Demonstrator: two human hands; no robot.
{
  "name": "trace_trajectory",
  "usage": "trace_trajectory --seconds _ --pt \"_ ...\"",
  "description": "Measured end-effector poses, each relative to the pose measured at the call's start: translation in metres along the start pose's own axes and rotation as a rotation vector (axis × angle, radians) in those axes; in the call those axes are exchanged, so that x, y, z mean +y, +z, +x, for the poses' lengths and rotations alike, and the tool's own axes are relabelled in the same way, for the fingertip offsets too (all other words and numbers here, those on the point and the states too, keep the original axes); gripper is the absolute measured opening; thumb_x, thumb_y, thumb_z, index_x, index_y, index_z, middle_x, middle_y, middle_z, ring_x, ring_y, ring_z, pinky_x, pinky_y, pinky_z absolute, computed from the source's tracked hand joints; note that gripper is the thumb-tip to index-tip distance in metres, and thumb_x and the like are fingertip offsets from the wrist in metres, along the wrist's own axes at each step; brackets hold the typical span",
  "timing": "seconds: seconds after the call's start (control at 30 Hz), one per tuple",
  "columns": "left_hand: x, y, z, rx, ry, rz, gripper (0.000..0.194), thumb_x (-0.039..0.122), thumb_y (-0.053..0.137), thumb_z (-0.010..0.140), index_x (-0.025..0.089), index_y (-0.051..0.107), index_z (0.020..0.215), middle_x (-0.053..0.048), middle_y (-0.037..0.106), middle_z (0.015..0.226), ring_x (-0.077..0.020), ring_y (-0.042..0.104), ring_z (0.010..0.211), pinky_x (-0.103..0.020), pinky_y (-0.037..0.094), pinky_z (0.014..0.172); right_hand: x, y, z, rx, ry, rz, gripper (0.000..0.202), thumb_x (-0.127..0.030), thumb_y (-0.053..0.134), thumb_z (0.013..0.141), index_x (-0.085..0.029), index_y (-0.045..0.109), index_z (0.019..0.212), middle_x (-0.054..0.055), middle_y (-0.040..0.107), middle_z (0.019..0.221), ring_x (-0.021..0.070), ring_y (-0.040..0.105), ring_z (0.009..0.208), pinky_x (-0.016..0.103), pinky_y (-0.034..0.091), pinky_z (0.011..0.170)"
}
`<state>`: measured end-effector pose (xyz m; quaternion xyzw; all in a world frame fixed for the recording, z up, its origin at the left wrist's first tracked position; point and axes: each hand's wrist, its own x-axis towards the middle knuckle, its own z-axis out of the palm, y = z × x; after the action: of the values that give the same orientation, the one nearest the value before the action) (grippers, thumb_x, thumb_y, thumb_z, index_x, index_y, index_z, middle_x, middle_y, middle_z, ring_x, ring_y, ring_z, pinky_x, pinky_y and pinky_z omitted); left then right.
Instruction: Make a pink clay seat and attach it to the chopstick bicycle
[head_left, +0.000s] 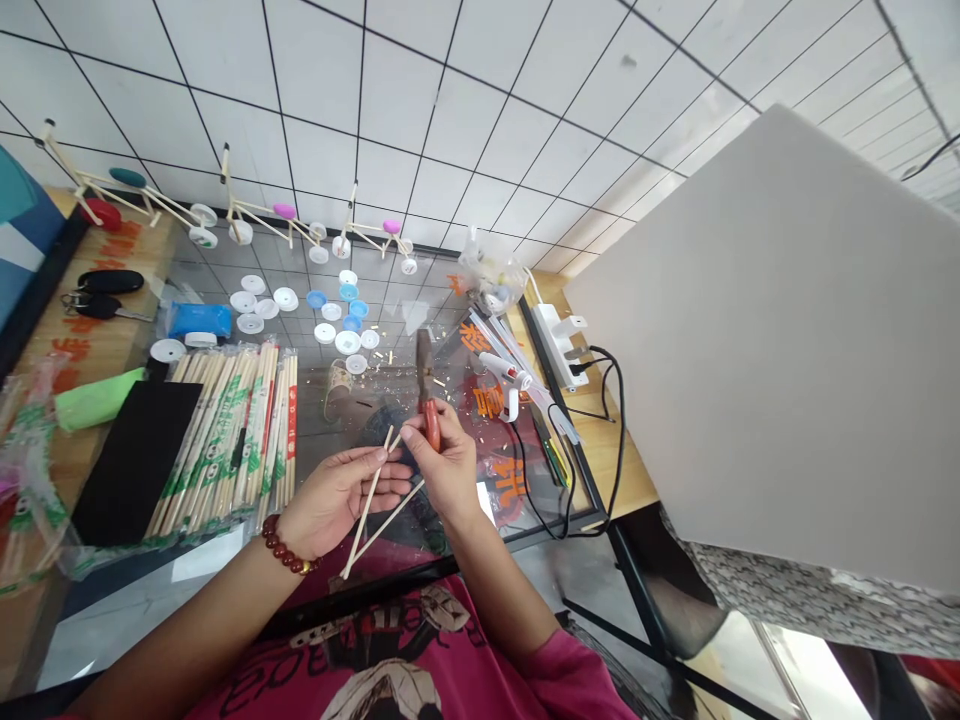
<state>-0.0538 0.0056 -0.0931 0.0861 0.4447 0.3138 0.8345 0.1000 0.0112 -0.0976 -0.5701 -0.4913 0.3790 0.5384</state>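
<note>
My left hand [341,500], with a red bead bracelet at the wrist, pinches a V-shaped frame of thin wooden sticks [367,508]. The sticks meet at a point near the table's front edge. A short stick piece crosses at the upper end, where both hands' fingertips come close together. My right hand [448,470] is closed around the red handle of pliers [425,365], whose dark metal jaws point away from me. Its thumb and finger also pinch near the short piece. Whether the sticks are joined at the top is hidden by the fingers.
Bottle caps [347,342] and wood scraps lie on the glass table. Packed chopsticks [225,440] and a black sheet [139,460] are at left. Stick tricycle models [360,232] stand along the wall. At right are a glue gun [506,372], glue sticks, cables and a power strip [559,345].
</note>
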Motion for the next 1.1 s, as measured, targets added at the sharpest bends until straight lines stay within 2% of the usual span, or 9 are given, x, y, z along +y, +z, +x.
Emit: trace_trajectory --seconds 0.07,0.17,0.33,0.4,0.5,0.63,0.7,0.87,1.1 --pt "0.001 -0.001 -0.001 -0.017 -0.029 -0.033 0.013 0.01 0.063 0.089 0.008 0.076 0.093 -0.015 0.079 0.086 -0.0189 0.075 0.069 -0.027 0.063 0.064 -0.001 -0.003 -0.003 0.014 -0.153 -0.047 0.005 -0.027 0.074 0.081 -0.024 0.077 0.084 0.006 0.061 0.108 0.0207 0.06 0.108 0.036 0.051 0.095" --pt "0.0 -0.002 -0.001 -0.051 -0.017 -0.112 0.014 0.008 0.062 0.089 0.01 0.076 0.092 -0.012 0.079 0.088 -0.0176 0.075 0.074 -0.029 0.064 0.073 -0.002 -0.006 -0.007 -0.077 -0.359 -0.123 0.009 -0.02 0.073 0.082 -0.025 0.078 0.089 0.007 0.058 0.113 0.0194 0.062 0.102 0.035 0.053 0.09" --pt "-0.005 -0.006 0.006 -0.027 0.009 -0.226 0.014 0.003 0.065 0.084 0.011 0.072 0.075 -0.005 0.075 0.073 -0.013 0.071 0.066 -0.025 0.062 0.069 0.007 -0.006 -0.015 -0.285 -0.485 -0.187 0.015 -0.015 0.069 0.084 -0.023 0.076 0.095 0.009 0.058 0.117 0.0197 0.063 0.103 0.033 0.055 0.087" --pt "-0.006 -0.006 0.007 -0.011 0.013 -0.232 0.013 0.003 0.068 0.081 0.011 0.071 0.072 -0.003 0.073 0.069 -0.0112 0.068 0.061 -0.023 0.06 0.065 0.009 -0.006 -0.017 -0.318 -0.459 -0.175 0.013 -0.018 0.071 0.083 -0.022 0.077 0.095 0.01 0.058 0.116 0.0203 0.063 0.104 0.033 0.055 0.088" --pt "-0.005 -0.004 0.006 0.002 0.048 -0.184 0.005 0.007 0.074 0.078 0.011 0.072 0.077 -0.004 0.074 0.073 -0.012 0.069 0.063 -0.025 0.061 0.066 0.009 -0.005 -0.019 -0.299 -0.324 -0.098 0.013 -0.025 0.076 0.082 -0.025 0.079 0.095 0.008 0.06 0.114 0.0207 0.063 0.102 0.035 0.054 0.091" --pt "-0.002 0.001 0.001 0.022 0.089 -0.078 0.015 0.017 0.084 0.072 0.011 0.075 0.083 -0.006 0.074 0.074 -0.0127 0.068 0.061 -0.024 0.06 0.062 0.007 -0.004 -0.017 -0.065 -0.117 -0.037 0.011 -0.029 0.078 0.079 -0.027 0.081 0.09 0.007 0.062 0.11 0.0215 0.062 0.106 0.038 0.05 0.096" --pt "-0.003 0.003 0.0 0.024 0.112 -0.033 0.022 0.021 0.088 0.067 0.011 0.076 0.082 -0.006 0.074 0.071 -0.0133 0.068 0.061 -0.024 0.06 0.061 0.008 -0.004 -0.015 -0.008 -0.059 -0.045 0.012 -0.03 0.079 0.077 -0.027 0.081 0.088 0.007 0.062 0.108 0.0222 0.061 0.108 0.039 0.049 0.097" --pt "-0.007 0.005 -0.002 0.017 0.194 0.045 0.041 0.035 0.094 0.055 0.011 0.078 0.083 -0.006 0.073 0.071 -0.0128 0.067 0.06 -0.023 0.059 0.06 0.007 -0.004 -0.013 -0.072 0.068 -0.017 0.009 -0.03 0.078 0.076 -0.024 0.08 0.082 0.007 0.066 0.103 0.0224 0.061 0.108 0.037 0.048 0.097" --pt "-0.008 0.005 -0.001 -0.047 0.149 0.135 0.041 0.041 0.092 0.06 0.011 0.079 0.085 -0.009 0.075 0.076 -0.015 0.069 0.063 -0.026 0.06 0.061 0.002 0.001 -0.01 -0.015 0.079 0.034 0.008 -0.029 0.076 0.077 -0.023 0.076 0.072 0.005 0.068 0.091 0.0224 0.057 0.114 0.036 0.045 0.1"
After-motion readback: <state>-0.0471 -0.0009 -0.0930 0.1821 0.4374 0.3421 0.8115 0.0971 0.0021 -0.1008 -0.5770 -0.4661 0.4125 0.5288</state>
